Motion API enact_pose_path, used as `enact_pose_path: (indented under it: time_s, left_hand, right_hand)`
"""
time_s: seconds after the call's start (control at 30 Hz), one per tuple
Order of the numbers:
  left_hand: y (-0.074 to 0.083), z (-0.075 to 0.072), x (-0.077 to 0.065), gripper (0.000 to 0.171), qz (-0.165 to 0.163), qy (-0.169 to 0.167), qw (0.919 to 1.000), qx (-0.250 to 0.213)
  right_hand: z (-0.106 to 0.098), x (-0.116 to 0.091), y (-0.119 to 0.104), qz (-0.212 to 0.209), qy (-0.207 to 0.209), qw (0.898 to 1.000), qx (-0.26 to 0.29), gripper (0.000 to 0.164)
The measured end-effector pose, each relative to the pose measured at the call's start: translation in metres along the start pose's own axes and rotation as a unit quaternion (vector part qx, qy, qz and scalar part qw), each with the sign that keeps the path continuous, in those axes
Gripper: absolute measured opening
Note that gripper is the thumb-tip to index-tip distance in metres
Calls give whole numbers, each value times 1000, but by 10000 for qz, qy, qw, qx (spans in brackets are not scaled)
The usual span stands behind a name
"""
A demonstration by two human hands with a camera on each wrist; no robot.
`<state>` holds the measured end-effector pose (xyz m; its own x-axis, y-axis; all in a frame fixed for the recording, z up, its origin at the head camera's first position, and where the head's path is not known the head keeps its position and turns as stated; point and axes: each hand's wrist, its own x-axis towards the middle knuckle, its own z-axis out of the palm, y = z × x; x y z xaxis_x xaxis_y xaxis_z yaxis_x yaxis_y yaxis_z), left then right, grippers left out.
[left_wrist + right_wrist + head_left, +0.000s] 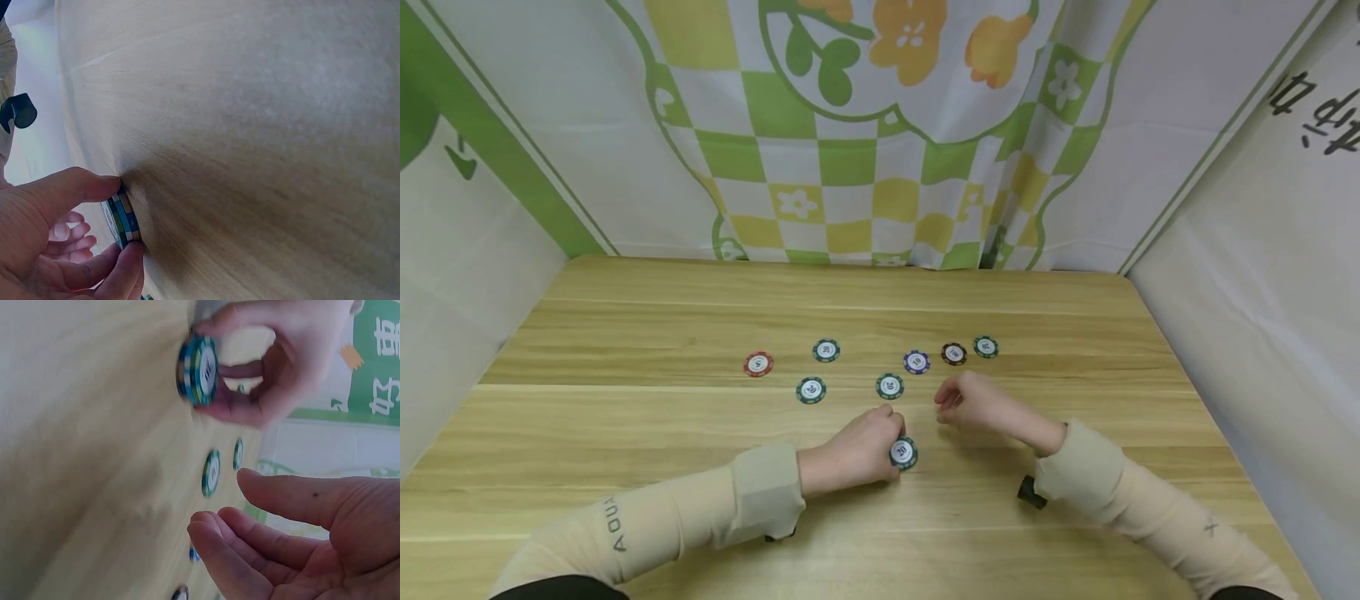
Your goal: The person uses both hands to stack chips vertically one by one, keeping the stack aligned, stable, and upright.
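My left hand pinches a short stack of green poker chips by its edges, thumb on one side and fingers on the other. The left wrist view shows the layered rims of the stack right at the wood surface. A white centre with a number faces up on its top chip. To the right, my right hand hovers over the table with nothing in it, its fingers loosely bent and thumb apart. Just beyond the hands lie a single green chip and a blue chip.
Farther right are a dark brown chip and another green chip. On the left lie a red chip and two more green chips, one nearer and one farther. A patterned curtain hangs behind the wooden table.
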<state>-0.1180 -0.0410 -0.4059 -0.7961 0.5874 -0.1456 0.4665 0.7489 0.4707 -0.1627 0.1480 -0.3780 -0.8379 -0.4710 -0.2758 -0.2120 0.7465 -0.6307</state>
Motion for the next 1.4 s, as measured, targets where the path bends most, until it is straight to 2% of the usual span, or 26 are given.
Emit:
enact_pose_path:
  time_s: [0.27,0.6,1.13,1.4]
  left_hand:
    - [0,0,0,37,-49,-37,10000,30]
    - [0,1,0,37,-24,-25,10000,28]
    - [-1,1,0,38,-62,-61,10000,-43]
    - [0,1,1,38,-81,-76,9999,-57]
  right_hand:
    - [-21,9,10,70,353,9982,-482,19]
    - [-46,19,22,469,300,9984,-44,26]
    - [-68,32,40,957,583,9934,-250,33]
    - [-78,40,51,1323,573,9894,157,39]
